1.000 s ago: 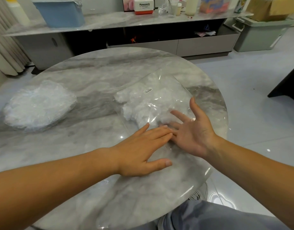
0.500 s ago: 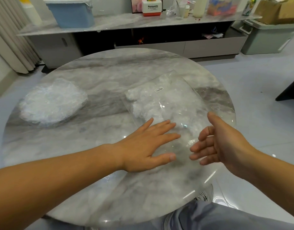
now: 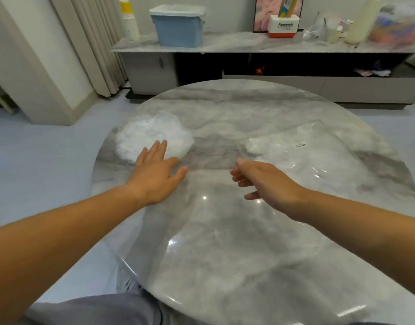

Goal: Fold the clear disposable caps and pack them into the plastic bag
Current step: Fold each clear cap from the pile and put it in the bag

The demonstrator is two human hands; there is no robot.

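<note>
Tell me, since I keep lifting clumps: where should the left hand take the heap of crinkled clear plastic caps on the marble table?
Probably pinch a loose ruffled edge on the near rim of the heap of crinkled clear plastic caps, coming from the front beside the open left hand. The heap lies low and wide, so a top grab would gather several.

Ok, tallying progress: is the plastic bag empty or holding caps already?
Holding some: white crumpled caps show through the clear plastic bag at its left end; how many, cannot tell.
</note>
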